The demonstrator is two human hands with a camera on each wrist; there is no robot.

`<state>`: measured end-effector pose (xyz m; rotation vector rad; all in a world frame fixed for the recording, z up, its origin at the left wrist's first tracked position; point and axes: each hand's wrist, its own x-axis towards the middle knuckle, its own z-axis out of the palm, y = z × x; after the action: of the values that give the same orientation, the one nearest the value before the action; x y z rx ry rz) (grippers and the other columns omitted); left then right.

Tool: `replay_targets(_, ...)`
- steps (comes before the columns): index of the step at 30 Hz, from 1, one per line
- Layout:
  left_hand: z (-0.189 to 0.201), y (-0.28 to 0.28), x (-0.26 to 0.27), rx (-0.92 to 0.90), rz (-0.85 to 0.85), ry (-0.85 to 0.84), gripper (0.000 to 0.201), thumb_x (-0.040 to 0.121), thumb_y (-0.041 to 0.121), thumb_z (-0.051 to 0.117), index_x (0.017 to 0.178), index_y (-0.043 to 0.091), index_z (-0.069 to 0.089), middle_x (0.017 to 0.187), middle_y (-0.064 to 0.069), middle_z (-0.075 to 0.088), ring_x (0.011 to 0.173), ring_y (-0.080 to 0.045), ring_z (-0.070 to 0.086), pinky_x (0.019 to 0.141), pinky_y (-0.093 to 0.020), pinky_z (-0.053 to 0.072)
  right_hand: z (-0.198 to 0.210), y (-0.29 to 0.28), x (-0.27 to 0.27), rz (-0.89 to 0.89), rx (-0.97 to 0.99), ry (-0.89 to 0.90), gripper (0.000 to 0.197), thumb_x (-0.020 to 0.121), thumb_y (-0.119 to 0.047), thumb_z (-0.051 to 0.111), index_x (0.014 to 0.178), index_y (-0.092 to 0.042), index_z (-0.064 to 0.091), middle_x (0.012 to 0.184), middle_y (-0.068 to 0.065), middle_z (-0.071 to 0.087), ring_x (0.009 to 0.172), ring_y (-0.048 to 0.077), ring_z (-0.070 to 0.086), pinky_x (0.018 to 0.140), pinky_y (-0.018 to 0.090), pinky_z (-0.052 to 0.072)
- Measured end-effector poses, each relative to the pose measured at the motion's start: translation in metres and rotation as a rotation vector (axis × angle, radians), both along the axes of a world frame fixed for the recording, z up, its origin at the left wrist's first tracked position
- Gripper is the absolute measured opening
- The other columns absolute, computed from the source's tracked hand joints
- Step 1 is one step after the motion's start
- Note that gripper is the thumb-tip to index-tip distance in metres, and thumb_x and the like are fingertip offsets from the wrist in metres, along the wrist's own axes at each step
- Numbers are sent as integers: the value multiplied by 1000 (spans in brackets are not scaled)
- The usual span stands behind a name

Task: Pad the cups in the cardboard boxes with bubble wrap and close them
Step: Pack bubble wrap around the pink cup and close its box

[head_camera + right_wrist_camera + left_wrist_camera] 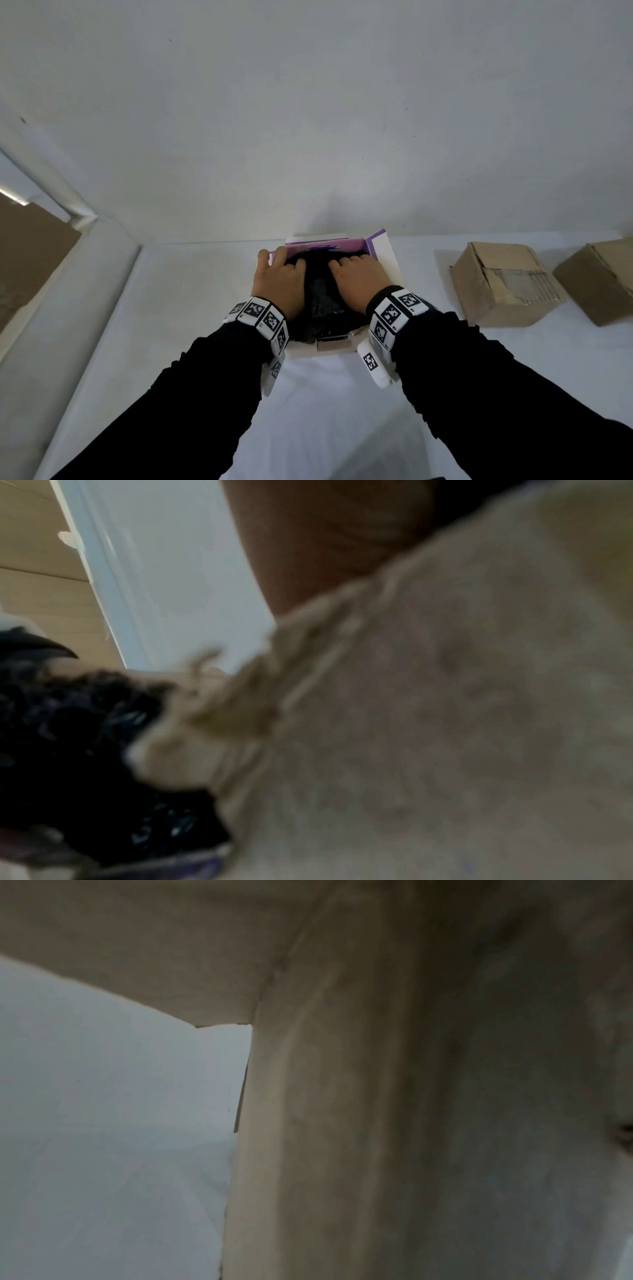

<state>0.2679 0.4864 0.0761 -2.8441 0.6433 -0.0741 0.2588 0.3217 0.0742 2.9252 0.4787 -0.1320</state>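
An open cardboard box (383,253) with a purple lining stands at the middle of the white table. Black bubble wrap (322,301) fills it and bulges over its near edge; the wrap (68,750) also shows in the right wrist view. My left hand (279,277) lies on the wrap's left side, its outer fingers reaching over the box's left rim. My right hand (356,277) presses on the wrap's right side with fingers bent downward. No cup shows under the wrap. The left wrist view shows only the box wall (342,1096) close up.
Two closed brown cardboard boxes (503,284) (599,281) sit on the table (205,291) to the right. A white wall rises right behind the open box. A brown board (27,253) stands beyond the table's left edge.
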Motion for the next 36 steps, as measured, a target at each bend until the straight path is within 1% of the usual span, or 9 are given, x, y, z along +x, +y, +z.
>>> replay_targets(8,-3,-1,3,116,27,-112,31,88,18,32,107,17,56,115,-5,55,122,-28,34,102,-53,7,-7,-5,-4,-41,-101,-230,39,79,-18,25,82,-10,63,81,10,63,85,32,59,114,55,13)
replay_targets(12,-4,-5,4,91,52,-73,23,88,19,36,103,20,53,103,1,63,125,-29,32,101,-54,8,-1,-2,-5,-17,-145,-91,32,88,-15,24,93,-11,55,86,7,66,90,29,61,118,53,-6)
replay_targets(15,3,0,-1,-28,72,-101,20,79,19,54,98,19,57,101,-4,59,108,-30,44,93,-47,26,8,-10,-2,-20,-70,-88,24,88,-18,45,107,-11,56,110,10,61,108,32,52,112,52,21)
replay_targets(17,4,5,-5,-140,54,-176,28,70,24,64,96,17,57,100,-7,54,92,-31,48,78,-42,34,19,-16,-5,-9,64,-235,21,74,-16,59,95,-13,57,102,9,57,99,32,50,89,46,35)
replay_targets(19,6,11,-13,-276,-12,-207,28,72,34,66,90,16,55,94,-6,54,82,-30,52,67,-39,39,26,-22,-14,51,242,-401,13,73,-23,62,76,-18,50,84,2,54,84,27,51,78,42,33)
replay_targets(23,9,25,-38,-461,-147,-224,37,89,48,49,69,18,51,69,0,52,61,-26,52,52,-33,40,27,-29,-48,156,392,-421,42,87,-56,49,61,-24,44,67,-10,42,68,15,45,83,39,33)
replay_targets(30,1,55,-79,-439,-314,-71,38,84,57,52,80,19,52,84,6,52,70,-17,55,60,-29,44,-5,-40,-96,206,362,-256,51,83,-75,40,83,-25,52,71,-11,53,71,14,54,108,40,29)
replay_targets(33,-9,60,-83,-346,-363,-195,25,87,38,50,78,19,63,84,4,64,101,-23,60,87,-36,42,-7,-39,-100,197,325,-284,36,88,-59,46,87,-24,51,70,-9,56,70,17,58,108,42,30)
replay_targets(36,-5,54,-93,-383,-221,-302,17,85,34,57,77,22,64,96,2,57,98,-27,49,80,-38,34,-11,-38,-105,209,312,-321,19,87,-38,61,83,-22,51,63,-8,54,64,18,57,106,43,33)
